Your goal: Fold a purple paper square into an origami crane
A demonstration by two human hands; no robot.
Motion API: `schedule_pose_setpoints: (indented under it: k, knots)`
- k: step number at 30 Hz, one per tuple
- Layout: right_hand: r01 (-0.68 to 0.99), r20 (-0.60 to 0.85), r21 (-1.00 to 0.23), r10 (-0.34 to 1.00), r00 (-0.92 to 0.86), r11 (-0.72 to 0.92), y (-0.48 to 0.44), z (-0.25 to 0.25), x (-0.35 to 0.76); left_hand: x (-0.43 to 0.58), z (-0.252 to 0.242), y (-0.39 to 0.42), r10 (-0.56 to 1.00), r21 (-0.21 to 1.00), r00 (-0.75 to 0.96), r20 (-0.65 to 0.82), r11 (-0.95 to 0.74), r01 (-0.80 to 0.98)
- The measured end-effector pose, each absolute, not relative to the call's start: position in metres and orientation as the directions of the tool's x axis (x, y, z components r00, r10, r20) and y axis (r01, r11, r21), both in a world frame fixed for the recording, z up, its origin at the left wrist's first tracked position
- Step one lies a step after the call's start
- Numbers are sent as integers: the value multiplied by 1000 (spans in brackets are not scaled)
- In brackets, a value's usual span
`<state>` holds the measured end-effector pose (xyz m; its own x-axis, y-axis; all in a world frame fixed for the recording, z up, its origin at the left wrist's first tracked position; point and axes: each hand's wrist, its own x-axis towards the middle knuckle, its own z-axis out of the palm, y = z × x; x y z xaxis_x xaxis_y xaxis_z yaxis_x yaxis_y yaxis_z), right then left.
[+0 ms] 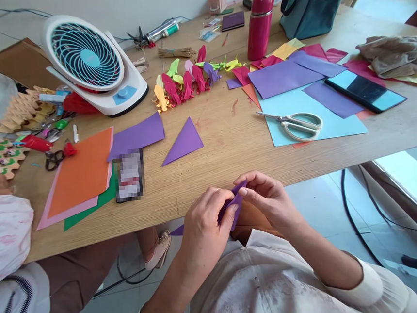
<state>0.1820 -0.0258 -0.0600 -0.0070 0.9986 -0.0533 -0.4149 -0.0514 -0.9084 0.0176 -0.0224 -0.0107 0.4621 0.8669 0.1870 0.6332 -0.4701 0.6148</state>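
Both my hands hold one piece of folded purple paper (236, 202) above my lap, close to the table's front edge. My left hand (209, 214) pinches it between thumb and fingers and covers much of it. With thumb and index finger, my right hand (267, 200) grips its upper tip. A purple point of paper sticks out to the left behind my left wrist. On the table ahead lies a purple paper triangle (185, 141). White-handled scissors (300, 123) rest on a light blue sheet (323, 134) to the right.
An orange sheet (82, 172) and a phone (130, 175) lie left. Behind them stands a fan (91, 64). Colourful folded paper pieces (187, 83), a pink flask (261, 25), a teal bag (317, 5) and another phone (365, 91) are farther back. A person's sleeve (4, 237) is at left.
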Motion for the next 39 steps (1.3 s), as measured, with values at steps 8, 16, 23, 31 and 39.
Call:
schedule_pose_setpoints:
  k: [8, 16, 23, 31, 39]
  knots:
    - [-434, -54, -900, 999, 4, -47, -28, -59, 187, 20, -8, -28, 837, 528, 487, 248, -538, 657]
    - [-374, -34, -927, 999, 19, -24, -30, -62, 189, 18, -8, -30, 835, 509, 490, 252, -545, 666]
    - [-352, -23, -936, 999, 35, -9, -29, -63, 188, 18, -6, -30, 839, 503, 487, 243, -538, 676]
    - [-344, -17, -939, 1000, 20, -9, -30, -62, 188, 17, -8, -29, 857, 525, 471, 209, -505, 685]
    - [-306, 4, -952, 998, 60, 22, -30, -64, 189, 18, -4, -29, 883, 562, 445, 149, -446, 697]
